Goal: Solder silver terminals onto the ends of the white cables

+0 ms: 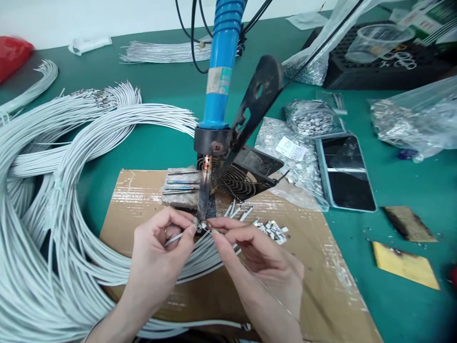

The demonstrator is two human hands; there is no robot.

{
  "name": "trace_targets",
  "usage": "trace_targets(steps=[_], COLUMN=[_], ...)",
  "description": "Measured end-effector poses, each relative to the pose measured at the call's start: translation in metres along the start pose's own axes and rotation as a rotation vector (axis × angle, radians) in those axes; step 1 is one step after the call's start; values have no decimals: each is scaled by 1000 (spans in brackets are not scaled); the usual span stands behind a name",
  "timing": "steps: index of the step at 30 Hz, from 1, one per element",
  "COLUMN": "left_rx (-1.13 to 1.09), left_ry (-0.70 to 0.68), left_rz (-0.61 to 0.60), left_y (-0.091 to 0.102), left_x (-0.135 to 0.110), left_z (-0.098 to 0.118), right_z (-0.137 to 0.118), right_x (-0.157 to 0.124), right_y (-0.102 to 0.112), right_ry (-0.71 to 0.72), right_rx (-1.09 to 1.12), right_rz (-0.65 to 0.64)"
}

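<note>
Under the tip of a blue-handled soldering iron, clamped upright in a black metal holder, my two hands meet. My left hand pinches the end of a white cable, where a small shiny part sits at the fingertips. Thin solder wire runs through my right hand, its fingers closed on it close to the iron's tip. Whether the tip touches the cable end is too small to tell. White cable ends lie behind the hands, beside a small pile of white parts.
Large coiled bundles of white cable fill the left side. A cardboard sheet lies under the hands. A small black fan stands behind the iron. To the right are bags of small parts, a phone and a yellow sponge.
</note>
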State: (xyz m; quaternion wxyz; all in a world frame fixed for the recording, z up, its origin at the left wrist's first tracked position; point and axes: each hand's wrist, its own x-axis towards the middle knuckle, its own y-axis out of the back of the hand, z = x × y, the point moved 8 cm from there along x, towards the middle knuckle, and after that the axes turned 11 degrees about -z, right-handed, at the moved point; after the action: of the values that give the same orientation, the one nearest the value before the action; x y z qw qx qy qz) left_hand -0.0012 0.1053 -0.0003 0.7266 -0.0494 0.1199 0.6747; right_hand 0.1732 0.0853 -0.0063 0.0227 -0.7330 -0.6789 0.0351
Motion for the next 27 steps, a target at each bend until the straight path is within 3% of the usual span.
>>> trace_targets(steps=[9, 15, 17, 21, 27], left_rx=[-48, -68, -82, -81, -29], left_ry=[-1, 74, 101, 164, 287], left_rz=[59, 27, 4, -60, -108], left_y=[-3, -3, -6, -12, -14], left_x=[-1, -13, -21, -38, -60], left_z=[8, -7, -17, -36, -39], right_z=[4, 9, 12, 18, 21], right_x=[-3, -6, -9, -17, -23], right_y=[1, 28, 28, 4, -9], right_ry=[-4, -15, -49, -80, -102], right_rx=[1, -107, -205, -240, -137], right_rz=[-25, 67, 12, -226, -275])
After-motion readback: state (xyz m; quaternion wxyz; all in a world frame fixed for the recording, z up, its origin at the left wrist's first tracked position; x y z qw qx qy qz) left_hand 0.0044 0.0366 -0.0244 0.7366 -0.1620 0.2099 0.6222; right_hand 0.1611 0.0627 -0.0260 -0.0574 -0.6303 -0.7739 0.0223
